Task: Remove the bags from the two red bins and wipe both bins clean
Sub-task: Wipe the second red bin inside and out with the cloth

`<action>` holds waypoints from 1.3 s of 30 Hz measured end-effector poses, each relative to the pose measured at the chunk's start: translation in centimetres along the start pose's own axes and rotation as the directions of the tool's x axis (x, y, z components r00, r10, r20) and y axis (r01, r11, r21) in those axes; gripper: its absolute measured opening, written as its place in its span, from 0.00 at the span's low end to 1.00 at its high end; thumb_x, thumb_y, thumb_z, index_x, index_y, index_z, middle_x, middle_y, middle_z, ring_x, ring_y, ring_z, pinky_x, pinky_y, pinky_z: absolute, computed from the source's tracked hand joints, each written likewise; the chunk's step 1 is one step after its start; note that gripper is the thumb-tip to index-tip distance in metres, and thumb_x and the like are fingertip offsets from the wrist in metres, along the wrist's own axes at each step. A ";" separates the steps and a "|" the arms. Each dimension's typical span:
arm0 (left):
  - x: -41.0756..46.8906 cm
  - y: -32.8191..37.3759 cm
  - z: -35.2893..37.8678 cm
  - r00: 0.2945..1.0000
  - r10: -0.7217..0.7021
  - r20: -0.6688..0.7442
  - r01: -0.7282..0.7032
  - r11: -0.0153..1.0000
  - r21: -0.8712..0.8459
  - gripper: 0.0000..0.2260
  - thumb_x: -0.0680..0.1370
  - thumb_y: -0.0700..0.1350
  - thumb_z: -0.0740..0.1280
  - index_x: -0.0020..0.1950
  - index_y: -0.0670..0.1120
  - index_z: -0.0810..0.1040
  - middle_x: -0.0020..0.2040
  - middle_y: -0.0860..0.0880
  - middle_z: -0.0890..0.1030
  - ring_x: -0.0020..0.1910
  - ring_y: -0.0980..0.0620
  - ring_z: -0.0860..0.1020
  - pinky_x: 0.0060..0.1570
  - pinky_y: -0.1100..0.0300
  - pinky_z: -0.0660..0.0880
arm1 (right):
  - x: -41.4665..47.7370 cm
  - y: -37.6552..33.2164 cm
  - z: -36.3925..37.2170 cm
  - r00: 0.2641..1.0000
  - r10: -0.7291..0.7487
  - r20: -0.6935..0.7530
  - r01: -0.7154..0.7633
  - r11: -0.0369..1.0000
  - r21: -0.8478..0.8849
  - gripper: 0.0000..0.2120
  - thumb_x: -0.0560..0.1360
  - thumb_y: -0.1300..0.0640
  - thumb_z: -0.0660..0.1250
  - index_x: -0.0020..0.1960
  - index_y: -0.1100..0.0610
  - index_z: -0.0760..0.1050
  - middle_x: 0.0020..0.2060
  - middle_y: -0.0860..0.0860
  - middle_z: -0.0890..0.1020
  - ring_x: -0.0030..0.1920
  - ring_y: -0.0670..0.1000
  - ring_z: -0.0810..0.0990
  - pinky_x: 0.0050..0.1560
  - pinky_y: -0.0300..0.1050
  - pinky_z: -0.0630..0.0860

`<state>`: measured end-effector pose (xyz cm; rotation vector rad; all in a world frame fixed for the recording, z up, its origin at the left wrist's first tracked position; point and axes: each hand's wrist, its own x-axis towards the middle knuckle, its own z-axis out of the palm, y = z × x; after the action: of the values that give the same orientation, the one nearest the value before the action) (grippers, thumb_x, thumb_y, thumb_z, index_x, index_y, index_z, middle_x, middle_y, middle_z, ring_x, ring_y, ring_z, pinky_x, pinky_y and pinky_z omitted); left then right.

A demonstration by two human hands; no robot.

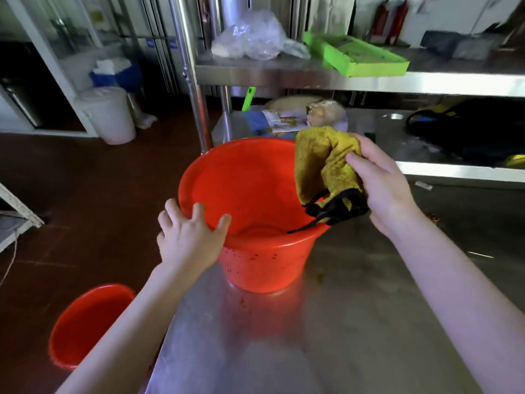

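Observation:
A red bin [250, 183] stands on the steel table [326, 322], tilted a little away from me, with no bag inside. My left hand [190, 237] grips its near left rim, thumb inside. My right hand [380, 189] holds a yellow cloth with a black edge [321, 166] just above the bin's right rim; a black strand hangs into the bin. A second red bin [85, 325] stands on the brown floor at the lower left, partly hidden by my left forearm.
A steel shelf rack [312, 72] behind the bin carries a crumpled clear plastic bag [252, 38] and a green tray [360, 56]. A white bucket [109, 115] and a blue box [113, 73] stand on the floor at the back left. Dark bags [468, 126] lie at right.

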<state>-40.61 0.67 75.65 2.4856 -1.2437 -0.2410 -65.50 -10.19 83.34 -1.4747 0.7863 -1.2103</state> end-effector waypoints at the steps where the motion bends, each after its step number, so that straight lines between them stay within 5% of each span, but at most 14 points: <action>1: -0.5 0.5 -0.2 0.984 0.136 -0.117 -0.130 0.990 0.052 0.28 0.76 0.67 0.57 0.69 0.53 0.69 0.73 0.43 0.58 0.74 0.39 0.55 0.69 0.42 0.60 | -0.3 -0.2 -0.2 1.000 0.020 -0.017 -0.019 1.000 0.019 0.17 0.80 0.62 0.58 0.55 0.44 0.81 0.50 0.46 0.85 0.52 0.46 0.83 0.46 0.36 0.78; 3: -1.3 1.8 -0.4 0.875 0.452 -0.173 -0.445 0.892 0.080 0.25 0.77 0.66 0.58 0.68 0.54 0.72 0.73 0.47 0.64 0.74 0.44 0.58 0.72 0.44 0.57 | -0.9 -0.3 -0.6 0.995 0.082 -0.050 -0.080 0.995 0.057 0.16 0.80 0.62 0.58 0.57 0.47 0.80 0.51 0.48 0.85 0.53 0.48 0.83 0.49 0.39 0.79; 5: -2.0 3.7 0.0 0.737 0.676 -0.012 -0.675 0.737 0.026 0.24 0.77 0.64 0.59 0.69 0.54 0.71 0.66 0.51 0.74 0.68 0.47 0.70 0.68 0.51 0.65 | -1.4 -0.4 -1.1 0.979 0.183 -0.089 -0.167 0.974 0.155 0.15 0.80 0.62 0.58 0.58 0.50 0.80 0.52 0.52 0.85 0.54 0.52 0.83 0.55 0.47 0.79; 8: -3.0 5.7 1.3 0.643 0.745 0.177 -0.764 0.641 0.077 0.22 0.80 0.61 0.58 0.72 0.56 0.65 0.59 0.53 0.79 0.55 0.45 0.79 0.52 0.54 0.75 | -2.0 -0.7 -2.4 0.941 0.327 -0.089 -0.266 0.874 0.406 0.15 0.79 0.63 0.58 0.58 0.54 0.81 0.56 0.58 0.83 0.55 0.58 0.83 0.58 0.53 0.78; 13: -2.1 4.8 1.2 0.584 0.807 0.091 -0.799 0.551 0.239 0.21 0.83 0.58 0.52 0.75 0.53 0.62 0.58 0.54 0.79 0.51 0.46 0.81 0.48 0.54 0.77 | -2.8 -0.9 -4.7 0.897 0.415 -0.151 -0.262 0.775 0.575 0.18 0.79 0.63 0.58 0.45 0.53 0.86 0.50 0.59 0.85 0.48 0.59 0.85 0.43 0.51 0.82; 21: 0.3 1.8 -2.8 0.714 0.636 -0.294 -0.673 0.738 -0.037 0.19 0.80 0.56 0.60 0.66 0.49 0.75 0.46 0.50 0.84 0.42 0.44 0.83 0.39 0.52 0.78 | -2.5 -2.1 -3.1 0.956 0.239 -0.173 -0.125 0.860 0.495 0.14 0.78 0.62 0.62 0.53 0.50 0.84 0.51 0.54 0.85 0.51 0.56 0.85 0.44 0.48 0.82; 23: 0.8 0.7 -3.4 0.778 0.543 -0.316 -0.600 0.792 -0.117 0.20 0.80 0.57 0.59 0.68 0.49 0.74 0.46 0.50 0.84 0.44 0.45 0.82 0.42 0.50 0.78 | -2.2 -1.7 -0.7 0.970 0.152 -0.190 -0.089 0.948 0.305 0.16 0.80 0.62 0.61 0.50 0.47 0.84 0.48 0.48 0.86 0.49 0.49 0.85 0.42 0.40 0.81; 26: 1.1 -0.6 -3.8 0.850 0.418 -0.321 -0.501 0.829 -0.247 0.22 0.79 0.61 0.55 0.66 0.51 0.73 0.40 0.54 0.82 0.40 0.51 0.80 0.43 0.50 0.78 | -1.8 0.0 3.8 0.991 -0.065 -0.116 0.042 0.981 -0.191 0.15 0.82 0.61 0.57 0.60 0.46 0.77 0.52 0.41 0.83 0.54 0.41 0.80 0.52 0.35 0.76; 30: 1.7 -1.9 -3.7 0.894 0.242 -0.377 -0.394 0.825 -0.405 0.18 0.81 0.56 0.60 0.66 0.48 0.75 0.40 0.54 0.82 0.40 0.58 0.80 0.42 0.64 0.76 | -2.2 3.7 10.7 0.950 -0.234 0.209 0.308 0.821 -0.481 0.18 0.81 0.62 0.59 0.70 0.53 0.71 0.67 0.46 0.75 0.67 0.46 0.73 0.68 0.46 0.69; 33: 2.6 -3.2 -3.6 0.940 0.073 -0.333 -0.260 0.784 -0.563 0.15 0.81 0.52 0.61 0.64 0.47 0.77 0.44 0.51 0.83 0.42 0.55 0.81 0.42 0.62 0.73 | -3.1 6.5 15.5 0.838 -0.261 0.480 0.541 0.521 -0.660 0.19 0.81 0.52 0.59 0.72 0.52 0.70 0.73 0.45 0.69 0.72 0.49 0.67 0.70 0.54 0.66; 36: 2.8 -5.2 -2.7 0.965 -0.058 -0.257 -0.135 0.730 -0.671 0.13 0.82 0.49 0.60 0.63 0.48 0.78 0.51 0.54 0.81 0.55 0.54 0.79 0.51 0.62 0.70 | -3.7 8.3 18.9 0.817 -0.206 0.538 0.576 0.314 -0.755 0.26 0.81 0.39 0.51 0.74 0.49 0.66 0.76 0.44 0.62 0.76 0.50 0.60 0.74 0.59 0.58; 39: 2.8 -5.7 -2.1 0.968 -0.046 -0.245 -0.146 0.691 -0.708 0.16 0.82 0.50 0.59 0.70 0.59 0.71 0.49 0.67 0.77 0.50 0.73 0.76 0.45 0.79 0.68 | -3.3 9.5 21.1 0.870 -0.204 0.449 0.491 0.261 -0.832 0.27 0.80 0.38 0.49 0.75 0.48 0.64 0.76 0.46 0.62 0.77 0.52 0.58 0.75 0.63 0.54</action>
<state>-34.03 2.04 75.41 1.7184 -0.8703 -0.3238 -45.25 -3.29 74.06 -2.8788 1.0800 -0.7787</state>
